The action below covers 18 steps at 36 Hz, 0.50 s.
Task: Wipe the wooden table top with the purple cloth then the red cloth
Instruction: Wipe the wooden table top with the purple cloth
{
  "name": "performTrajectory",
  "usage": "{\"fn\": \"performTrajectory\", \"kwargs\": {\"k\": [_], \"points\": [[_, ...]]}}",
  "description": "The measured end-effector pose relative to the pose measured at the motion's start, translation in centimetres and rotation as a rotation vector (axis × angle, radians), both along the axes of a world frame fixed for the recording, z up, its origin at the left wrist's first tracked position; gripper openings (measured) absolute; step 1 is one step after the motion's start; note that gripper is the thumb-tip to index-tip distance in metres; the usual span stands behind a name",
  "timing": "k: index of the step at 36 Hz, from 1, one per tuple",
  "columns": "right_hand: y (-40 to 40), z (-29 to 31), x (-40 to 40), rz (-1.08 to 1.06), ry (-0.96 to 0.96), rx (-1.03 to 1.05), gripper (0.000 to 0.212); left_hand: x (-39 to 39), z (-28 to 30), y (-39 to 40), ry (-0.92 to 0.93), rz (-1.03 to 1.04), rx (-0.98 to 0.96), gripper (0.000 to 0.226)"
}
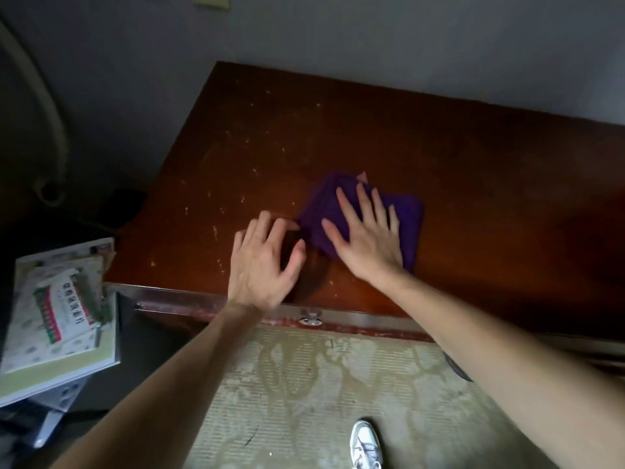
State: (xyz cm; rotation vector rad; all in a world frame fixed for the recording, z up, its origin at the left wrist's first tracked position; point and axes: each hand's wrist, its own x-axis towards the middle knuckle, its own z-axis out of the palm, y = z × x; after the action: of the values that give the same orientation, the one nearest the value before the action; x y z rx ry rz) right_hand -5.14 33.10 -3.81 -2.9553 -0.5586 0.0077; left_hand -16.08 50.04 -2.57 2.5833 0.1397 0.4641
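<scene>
- Grey-and-white sneaker (367, 443) stands at the bottom edge on a worn, pale patterned floor covering (304, 384).
- 2 bare forearms reach forward from the lower corners toward the table.
- Stacked printed papers and booklets (61, 319), pale green and white with red-and-green print, lie at the left, just beside the table's near-left corner.
- Along the table's near edge runs a worn metal strip (372, 319) with a small metal catch (310, 318) on it.
- Reddish-brown wooden table top (473, 184), scratched and flecked with pale marks, fills the middle.
- Left hand (262, 265) hovers or rests on the wood near the front edge, fingers spread and loosely bent, gripping nothing; its fingertips reach just beside the cloth's left edge, and whether they touch it I cannot tell.
- Right hand (367, 228) lies flat, palm down, fingers straight and spread wide, pressing on the cloth.
- Folded purple cloth (407, 218) lies on the table top, toward its front and roughly mid-width, under the right hand.
- A small pinkish corner (363, 176) pokes out at the cloth's far edge.
- Grey wall (372, 45) stands behind the table.
</scene>
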Motion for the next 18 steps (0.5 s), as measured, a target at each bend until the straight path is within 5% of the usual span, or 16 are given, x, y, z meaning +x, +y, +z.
{"fn": "performTrajectory", "kwargs": {"k": [7, 18], "points": [[-1.3, -0.4, -7.3, 0.179, -0.012, -0.04, 0.073, -1.2, 0.8, 6.6, 0.107, -0.035, 0.168, 0.049], [-1.9, 0.9, -0.1, 0.591, 0.058, -0.117, 0.071, 0.6, -0.2, 10.3, 0.296, -0.04, 0.216, 0.063]]}}
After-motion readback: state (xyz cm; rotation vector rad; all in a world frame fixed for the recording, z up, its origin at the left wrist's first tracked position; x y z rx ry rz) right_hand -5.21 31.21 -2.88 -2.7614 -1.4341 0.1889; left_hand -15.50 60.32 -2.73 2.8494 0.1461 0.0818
